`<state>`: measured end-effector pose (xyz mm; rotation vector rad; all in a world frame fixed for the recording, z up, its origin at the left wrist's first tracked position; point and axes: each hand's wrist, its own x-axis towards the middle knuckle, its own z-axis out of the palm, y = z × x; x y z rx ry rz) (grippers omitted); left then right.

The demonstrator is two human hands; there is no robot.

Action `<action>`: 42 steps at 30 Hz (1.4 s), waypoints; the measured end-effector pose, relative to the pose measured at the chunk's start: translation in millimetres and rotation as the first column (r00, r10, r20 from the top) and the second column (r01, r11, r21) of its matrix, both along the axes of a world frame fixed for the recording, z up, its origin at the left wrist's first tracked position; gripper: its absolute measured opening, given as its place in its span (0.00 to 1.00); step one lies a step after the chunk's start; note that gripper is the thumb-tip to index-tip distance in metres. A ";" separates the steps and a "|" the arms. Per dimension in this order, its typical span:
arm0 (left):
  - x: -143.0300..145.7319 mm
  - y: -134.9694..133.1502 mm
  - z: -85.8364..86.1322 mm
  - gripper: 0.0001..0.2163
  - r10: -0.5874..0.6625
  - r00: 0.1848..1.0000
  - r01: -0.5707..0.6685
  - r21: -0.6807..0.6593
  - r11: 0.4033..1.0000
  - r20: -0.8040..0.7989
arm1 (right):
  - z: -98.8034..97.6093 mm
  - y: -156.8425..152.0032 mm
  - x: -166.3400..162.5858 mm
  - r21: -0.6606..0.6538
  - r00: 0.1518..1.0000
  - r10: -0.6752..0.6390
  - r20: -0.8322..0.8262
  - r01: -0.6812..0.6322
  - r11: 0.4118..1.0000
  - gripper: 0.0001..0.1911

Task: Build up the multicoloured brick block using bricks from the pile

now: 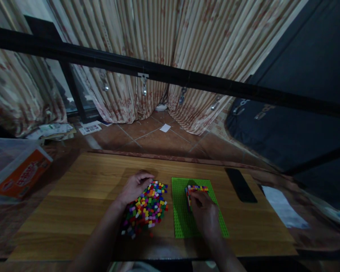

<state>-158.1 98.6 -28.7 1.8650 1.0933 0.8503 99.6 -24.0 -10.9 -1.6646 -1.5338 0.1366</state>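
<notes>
A heap of small, many-coloured toy bricks [151, 206] lies on the wooden table. My left hand [134, 187] rests at the heap's upper left edge, its fingers curled toward the thumb; whatever lies between them is hidden. To the right of the heap is a green studded baseplate [181, 223]. On its upper part stands a low structure of coloured bricks [198, 187], with one row along the back and another down the left side. Over this structure is my right hand [206, 213], fingers pinched together at its left corner. Any brick in that pinch is too small to make out.
A black phone [240, 185] lies on the table [82, 192], right of the baseplate. A clear plastic box [19, 170] with an orange label stands at the left. Beyond are a dark horizontal bar [164, 75], curtains [124, 34], and papers on the tiled floor.
</notes>
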 end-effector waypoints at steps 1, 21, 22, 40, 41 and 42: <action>0.3 -0.2 0.2 0.12 0.004 1.000 -0.004 -0.004 1.000 0.005 | 0.6 -0.9 0.5 -0.011 1.000 -0.001 0.016 0.001 1.000 0.12; -1.3 -0.2 0.7 0.13 -0.023 1.000 0.023 0.002 1.000 -0.003 | -7.9 -18.5 -77.1 -0.239 0.987 0.145 0.072 -0.124 0.963 0.12; -1.2 -0.2 1.1 0.13 -0.024 1.000 0.024 0.002 1.000 -0.005 | -7.7 -17.7 -77.0 -0.238 0.986 0.152 0.068 -0.132 0.962 0.12; -0.5 -0.3 -0.7 0.13 0.000 1.000 0.000 -0.015 1.000 0.004 | -4.5 -12.4 -74.9 -0.250 0.977 0.188 0.097 -0.159 0.955 0.14; -0.5 -0.3 -0.9 0.13 0.001 1.000 -0.001 -0.013 1.000 0.007 | -4.2 -11.6 -75.1 -0.253 0.974 0.198 0.111 -0.165 0.953 0.13; -0.5 -0.3 -1.0 0.13 0.004 1.000 -0.004 -0.011 1.000 0.008 | -3.6 -10.9 -75.3 -0.256 0.971 0.207 0.119 -0.171 0.951 0.13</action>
